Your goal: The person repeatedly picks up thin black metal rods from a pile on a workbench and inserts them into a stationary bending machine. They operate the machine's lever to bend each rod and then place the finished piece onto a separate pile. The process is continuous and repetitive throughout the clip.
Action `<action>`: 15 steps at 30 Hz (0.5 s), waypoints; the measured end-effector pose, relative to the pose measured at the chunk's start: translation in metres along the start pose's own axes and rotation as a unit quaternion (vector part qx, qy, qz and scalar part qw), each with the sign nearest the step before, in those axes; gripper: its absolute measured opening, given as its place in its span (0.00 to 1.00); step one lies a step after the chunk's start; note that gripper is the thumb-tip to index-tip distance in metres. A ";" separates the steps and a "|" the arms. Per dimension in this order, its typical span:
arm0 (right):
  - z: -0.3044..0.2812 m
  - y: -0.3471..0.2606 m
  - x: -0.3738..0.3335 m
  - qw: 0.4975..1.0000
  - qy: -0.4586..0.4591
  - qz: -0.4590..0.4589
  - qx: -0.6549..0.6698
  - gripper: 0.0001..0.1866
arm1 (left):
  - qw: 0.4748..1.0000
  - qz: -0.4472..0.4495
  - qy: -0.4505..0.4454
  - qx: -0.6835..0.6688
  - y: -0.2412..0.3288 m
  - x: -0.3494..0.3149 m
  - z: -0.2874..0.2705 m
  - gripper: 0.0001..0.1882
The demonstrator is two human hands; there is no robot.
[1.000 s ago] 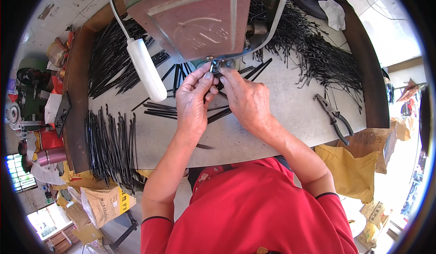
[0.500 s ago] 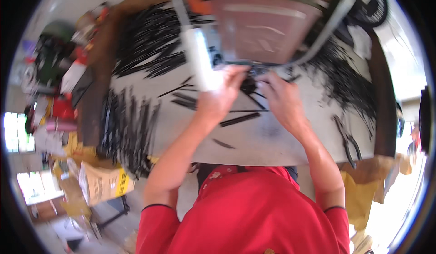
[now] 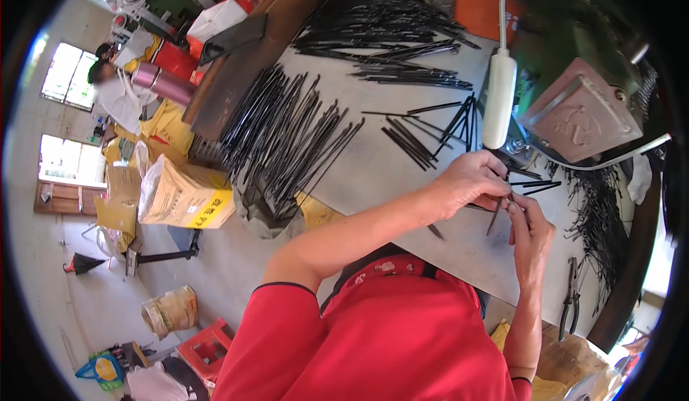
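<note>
My left hand point(image 3: 474, 182) and my right hand point(image 3: 530, 234) meet over the bench, in front of the machine, fingertips pinched close together. A slim dark rod point(image 3: 494, 216) slants down from the fingertips of my left hand. The fingers of my right hand are closed beside it; what they grip, if anything, is too small to make out. Just past the hands lie a few loose black rods point(image 3: 538, 184). A short bundle of black rods point(image 3: 409, 143) rests to the left, and a dark flat sliver point(image 3: 436, 232) is under my left forearm.
Heaps of black rods cover the bench's left point(image 3: 283, 139) and far side point(image 3: 373, 21). Thin black pieces point(image 3: 603, 222) pile at the right, near pliers point(image 3: 570, 297). A white lamp point(image 3: 500, 100) and a machine with a metal cover point(image 3: 581, 110) stand ahead. A carton point(image 3: 188, 194) is left.
My view has swung, so the bench appears tilted and more of the room's left side shows. Both hands have drawn back from the machine toward me, and their fingertips are now together.
</note>
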State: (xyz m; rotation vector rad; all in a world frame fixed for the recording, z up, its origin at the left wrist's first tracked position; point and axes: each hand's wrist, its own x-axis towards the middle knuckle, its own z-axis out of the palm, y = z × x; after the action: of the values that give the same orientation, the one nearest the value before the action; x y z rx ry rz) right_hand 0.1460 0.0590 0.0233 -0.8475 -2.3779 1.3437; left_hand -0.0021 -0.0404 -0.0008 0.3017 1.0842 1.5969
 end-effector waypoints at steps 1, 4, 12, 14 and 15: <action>0.001 0.001 -0.005 1.000 0.009 0.001 -0.001 0.08 | 1.000 0.003 0.000 0.003 -0.009 0.000 0.000 0.13; 0.003 -0.001 -0.018 0.999 0.034 0.007 -0.018 0.07 | 1.000 0.006 0.000 0.023 -0.026 -0.004 0.000 0.10; 0.017 0.015 -0.027 0.866 0.042 0.059 0.495 0.19 | 0.987 0.085 0.065 -0.119 -0.033 -0.030 0.013 0.09; 0.030 0.032 -0.032 0.791 0.049 0.101 0.601 0.17 | 0.987 0.109 0.089 -0.077 -0.041 -0.035 0.014 0.10; 0.029 0.038 -0.031 0.789 0.040 0.110 0.604 0.15 | 0.986 0.128 0.100 -0.024 -0.045 -0.041 0.013 0.10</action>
State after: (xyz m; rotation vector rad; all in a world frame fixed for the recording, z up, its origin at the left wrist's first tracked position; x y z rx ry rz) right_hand 0.1694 0.0348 -0.0231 -0.6896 -0.8907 2.3392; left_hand 0.0492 -0.0724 -0.0142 0.2605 1.1943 1.9125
